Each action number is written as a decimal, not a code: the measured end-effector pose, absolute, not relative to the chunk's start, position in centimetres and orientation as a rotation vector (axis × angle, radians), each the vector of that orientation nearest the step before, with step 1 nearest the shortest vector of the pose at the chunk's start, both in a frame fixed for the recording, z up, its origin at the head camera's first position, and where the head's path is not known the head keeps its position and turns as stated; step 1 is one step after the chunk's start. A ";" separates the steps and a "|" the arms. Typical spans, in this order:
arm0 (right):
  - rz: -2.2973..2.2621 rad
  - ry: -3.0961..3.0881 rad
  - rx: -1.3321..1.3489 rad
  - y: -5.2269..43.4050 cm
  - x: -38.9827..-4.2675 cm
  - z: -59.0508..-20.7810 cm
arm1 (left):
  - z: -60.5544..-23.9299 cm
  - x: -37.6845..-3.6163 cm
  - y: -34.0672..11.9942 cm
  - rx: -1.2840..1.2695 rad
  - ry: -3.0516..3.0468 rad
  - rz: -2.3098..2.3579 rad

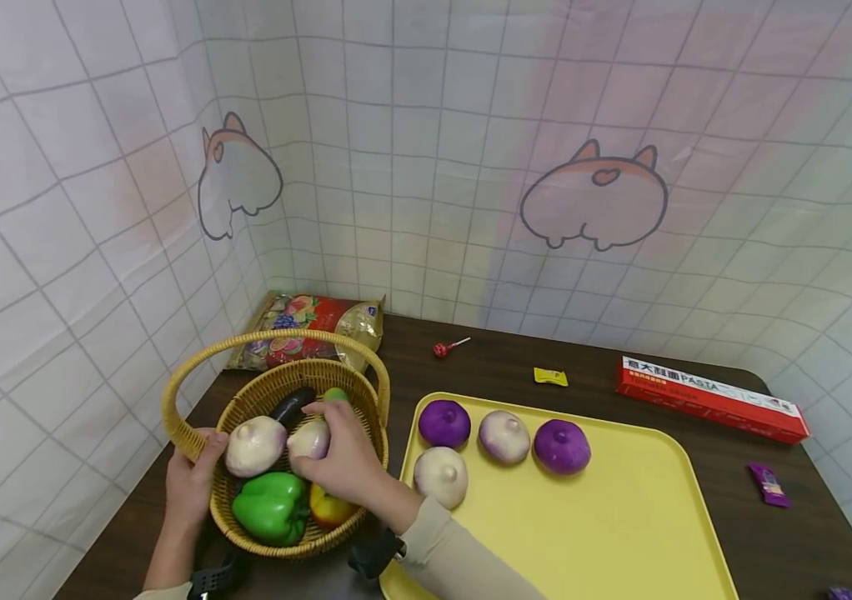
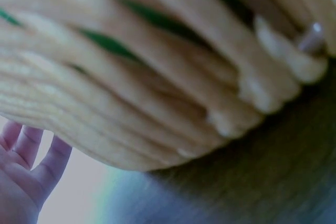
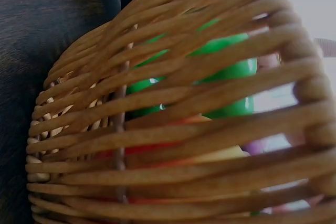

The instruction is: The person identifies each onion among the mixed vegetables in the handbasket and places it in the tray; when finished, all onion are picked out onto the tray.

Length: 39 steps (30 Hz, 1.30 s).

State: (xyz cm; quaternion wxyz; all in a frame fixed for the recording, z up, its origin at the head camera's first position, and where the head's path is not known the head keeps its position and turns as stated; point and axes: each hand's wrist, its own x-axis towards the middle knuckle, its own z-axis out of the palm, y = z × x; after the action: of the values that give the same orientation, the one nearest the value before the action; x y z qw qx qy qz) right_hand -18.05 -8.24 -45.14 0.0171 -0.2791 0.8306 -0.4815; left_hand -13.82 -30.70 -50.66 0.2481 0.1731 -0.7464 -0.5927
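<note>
A wicker basket stands on the dark table at the left. My left hand holds its left rim near the foot of the arched handle. Inside the basket, my right hand grips a white-and-purple turnip, fingers over its top and side. Around that turnip are another pale turnip, a dark eggplant, a green bell pepper, a red-yellow fruit and a green item. Both wrist views mostly show the basket's weave, with the pepper behind it.
A yellow tray right of the basket carries several purple and white turnips. Behind lie a fruit-printed bag, a lollipop, a yellow candy and a red pasta box. A purple wrapped candy lies at right.
</note>
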 end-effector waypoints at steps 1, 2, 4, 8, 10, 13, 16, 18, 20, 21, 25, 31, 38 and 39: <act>-1.478 2.577 -0.865 -8.2 -18.1 -45.2 | -50.6 -13.8 -30.7 0.471 -2.032 -1.618; -1.450 2.574 -0.859 -8.2 -18.2 -45.3 | -50.6 -13.8 -30.7 0.468 -2.028 -1.622; -1.404 2.567 -0.849 -8.3 -18.4 -45.4 | -50.6 -13.8 -30.6 0.456 -2.013 -1.632; -1.329 2.531 -0.812 -8.5 -18.8 -45.6 | -50.5 -13.9 -30.6 0.436 -1.983 -1.649; -1.315 2.501 -0.779 -8.6 -19.0 -45.7 | -50.5 -13.8 -30.5 0.433 -1.975 -1.652; -1.310 2.458 -0.739 -8.8 -19.2 -45.8 | -50.5 -13.8 -30.5 0.437 -1.971 -1.658; -1.305 2.434 -0.720 -9.0 -19.4 -46.0 | -50.4 -13.7 -30.6 0.443 -1.973 -1.651; -1.292 2.428 -0.721 -9.1 -19.5 -46.1 | -50.5 -13.6 -30.6 0.447 -1.971 -1.650; -1.280 2.431 -0.731 -9.3 -19.6 -46.2 | -50.5 -13.6 -30.6 0.448 -1.971 -1.647; -1.269 2.438 -0.738 -9.4 -19.7 -46.3 | -50.5 -13.6 -30.6 0.445 -1.968 -1.650; -1.201 2.479 -0.760 -10.0 -19.6 -46.6 | -50.6 -13.6 -30.6 0.438 -1.979 -1.638; -1.102 2.516 -0.724 -10.5 -19.4 -46.6 | -50.6 -13.6 -30.6 0.431 -1.979 -1.623; -1.132 2.514 -0.643 -10.5 -19.5 -46.7 | -50.8 -13.8 -30.5 0.412 -1.945 -1.656; -1.147 2.516 -0.638 -10.5 -19.5 -46.7 | -50.8 -13.8 -30.5 0.413 -1.945 -1.659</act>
State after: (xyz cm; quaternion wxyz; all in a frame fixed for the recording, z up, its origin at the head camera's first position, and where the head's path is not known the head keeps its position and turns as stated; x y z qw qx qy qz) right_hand -19.46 -10.46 -46.69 0.1514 -0.2223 0.8764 -0.3995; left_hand -13.80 -30.52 -50.83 0.2724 0.1534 -0.7227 -0.6164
